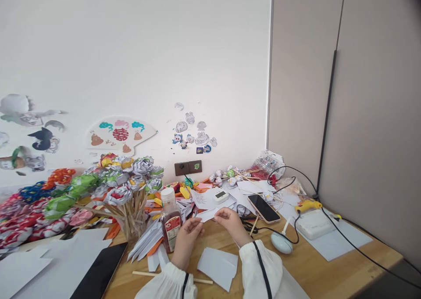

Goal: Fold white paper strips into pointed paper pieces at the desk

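Note:
My left hand (pixel 187 239) and my right hand (pixel 232 223) are raised just above the wooden desk (pixel 315 264), each pinching one end of a small white paper piece (pixel 208 214) between them. Both wrists are in white sleeves. Below the hands lie white paper sheets (pixel 219 266) and a thin wooden stick (pixel 144 273). A plastic bottle with a red label (pixel 170 222) stands just left of my left hand.
A jar of paper flowers on sticks (pixel 126 189) stands at left, with more flowers piled further left. A phone (pixel 263 208), a yellow glue gun (pixel 307 206), a white box (pixel 315 224), cables, a small blue device (pixel 281 243) and a dark tablet (pixel 98 275) lie around.

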Motion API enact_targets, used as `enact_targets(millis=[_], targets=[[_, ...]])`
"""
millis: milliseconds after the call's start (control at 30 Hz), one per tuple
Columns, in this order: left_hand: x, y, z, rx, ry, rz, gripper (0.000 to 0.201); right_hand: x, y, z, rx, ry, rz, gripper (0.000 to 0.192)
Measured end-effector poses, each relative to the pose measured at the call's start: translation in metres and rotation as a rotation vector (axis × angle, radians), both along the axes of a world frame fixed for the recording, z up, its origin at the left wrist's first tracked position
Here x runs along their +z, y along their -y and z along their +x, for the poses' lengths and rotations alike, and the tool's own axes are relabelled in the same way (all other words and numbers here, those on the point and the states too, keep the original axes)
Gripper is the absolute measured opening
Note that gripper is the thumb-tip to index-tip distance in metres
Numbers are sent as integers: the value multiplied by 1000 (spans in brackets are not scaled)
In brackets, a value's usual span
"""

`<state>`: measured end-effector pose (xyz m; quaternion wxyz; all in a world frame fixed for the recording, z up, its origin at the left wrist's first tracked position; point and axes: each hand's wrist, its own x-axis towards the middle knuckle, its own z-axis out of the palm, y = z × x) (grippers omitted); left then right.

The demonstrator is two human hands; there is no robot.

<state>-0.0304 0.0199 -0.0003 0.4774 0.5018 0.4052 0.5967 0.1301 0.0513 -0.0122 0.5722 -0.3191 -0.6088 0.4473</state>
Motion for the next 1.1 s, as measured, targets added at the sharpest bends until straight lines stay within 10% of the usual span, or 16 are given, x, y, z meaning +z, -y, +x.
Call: enact_targets(millis=[700, 1100], targets=[[1, 10, 0, 203, -308, 157, 23, 1, 5, -4, 28, 0, -89, 31], [-3, 5, 3, 165, -142, 41, 33, 5, 12, -7, 25, -1, -94, 27]])
